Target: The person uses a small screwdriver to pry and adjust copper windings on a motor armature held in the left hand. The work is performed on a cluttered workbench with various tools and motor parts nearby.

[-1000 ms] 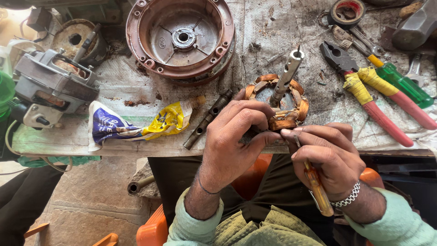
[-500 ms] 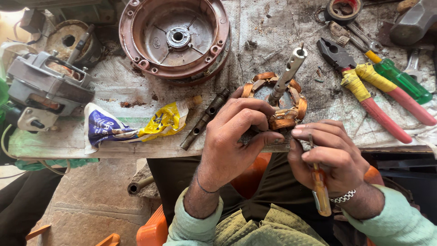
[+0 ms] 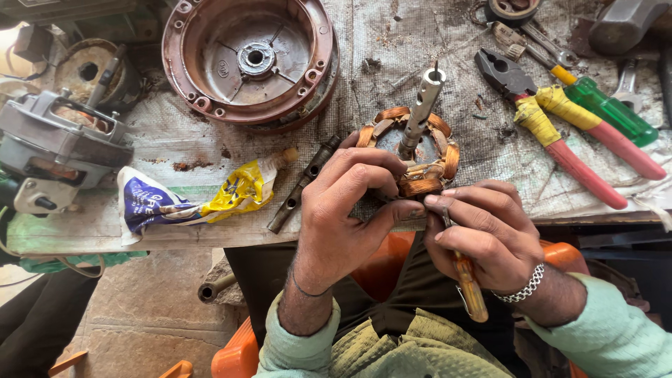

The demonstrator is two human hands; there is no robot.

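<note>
A round stator with copper coils (image 3: 441,157) and an upright grey metal shaft (image 3: 422,105) sits at the near edge of the workbench (image 3: 175,140). My left hand (image 3: 346,217) grips the stator's near side, thumb underneath and fingers over the coils. My right hand (image 3: 483,234) holds a screwdriver with an amber handle (image 3: 470,290), its tip pressed against the stator's front edge under the coils. A silver bracelet (image 3: 521,288) shows on my right wrist.
A large rusty-red round motor cover (image 3: 248,59) lies at the back. A crumpled blue and yellow tube (image 3: 192,199) and a dark metal rod (image 3: 302,183) lie left of my hands. Red-handled pliers (image 3: 560,136), a green screwdriver (image 3: 602,105) and a grey motor (image 3: 56,150) lie around.
My view has drifted slightly, so the stator and hands sit a little lower and further right. Both hands keep their grip; the screwdriver handle has tilted a bit more upright.
</note>
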